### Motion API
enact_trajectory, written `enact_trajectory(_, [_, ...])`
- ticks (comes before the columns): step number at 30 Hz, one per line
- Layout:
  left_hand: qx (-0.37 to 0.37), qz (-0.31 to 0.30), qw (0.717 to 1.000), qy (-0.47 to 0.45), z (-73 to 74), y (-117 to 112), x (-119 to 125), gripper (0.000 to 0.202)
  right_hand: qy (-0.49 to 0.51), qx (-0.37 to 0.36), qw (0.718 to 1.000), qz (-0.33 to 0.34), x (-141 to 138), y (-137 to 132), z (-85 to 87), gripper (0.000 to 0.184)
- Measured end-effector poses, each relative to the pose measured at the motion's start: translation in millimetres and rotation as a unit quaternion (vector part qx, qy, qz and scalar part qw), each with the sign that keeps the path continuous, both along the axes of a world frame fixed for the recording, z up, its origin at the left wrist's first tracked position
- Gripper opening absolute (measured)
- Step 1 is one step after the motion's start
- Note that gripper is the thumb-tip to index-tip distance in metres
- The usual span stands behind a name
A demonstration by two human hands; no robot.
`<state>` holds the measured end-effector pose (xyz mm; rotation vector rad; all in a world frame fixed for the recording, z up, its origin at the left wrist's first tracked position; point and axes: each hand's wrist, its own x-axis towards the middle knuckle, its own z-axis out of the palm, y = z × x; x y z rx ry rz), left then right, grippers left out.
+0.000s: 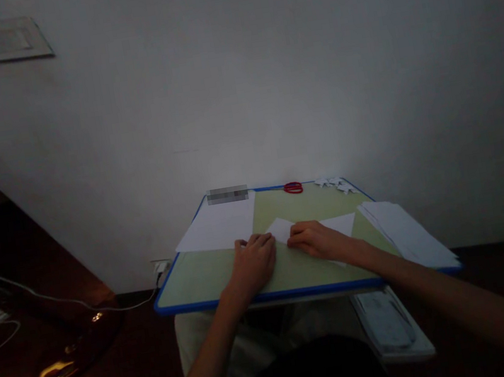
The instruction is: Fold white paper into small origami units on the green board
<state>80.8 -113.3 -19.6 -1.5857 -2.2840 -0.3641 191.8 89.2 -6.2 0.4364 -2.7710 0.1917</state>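
Note:
A small folded piece of white paper (280, 228) lies near the middle of the table, its pointed top showing between my hands. My left hand (257, 256) rests palm down at its left edge, fingers laid on the tabletop and the fingertips close to the paper. Closed in a pinch, my right hand (313, 239) is on the paper's right side; its fingertips hide the pinched part. Another white paper piece (341, 224) with a pointed corner shows behind and under my right hand and wrist, partly covered.
The green table (204, 279) has a blue rim. A white sheet (219, 222) lies at back left, red-handled scissors (293, 188) at the back edge, several small white paper cutouts (335, 183) at back right. A paper stack (407, 234) lies right. A white cable (83, 302) hangs left.

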Motion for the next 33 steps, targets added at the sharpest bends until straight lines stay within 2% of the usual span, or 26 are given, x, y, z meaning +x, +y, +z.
enact_trajectory(9, [-0.006,0.003,1.000,-0.004,0.8,0,0,0.028,0.014,-0.030,0.999,-0.031,31,0,-6.2,0.021])
enact_trajectory(13, [-0.005,0.004,1.000,-0.006,1.3,0,1,0.028,0.020,-0.023,0.998,-0.047,25,-2,-6.9,0.021])
enact_trajectory(20, [-0.001,0.003,1.000,-0.005,0.9,0,0,0.029,0.001,0.006,0.999,-0.051,8,-10,3.2,0.019])
enact_trajectory(25, [0.001,0.001,1.000,-0.002,-0.4,0,0,0.028,0.001,0.040,0.998,-0.047,17,-10,3.8,0.018])
enact_trajectory(33, [0.008,0.001,1.000,-0.004,-3.7,2,-2,0.029,0.011,0.042,0.998,-0.046,36,-5,-0.3,0.020])
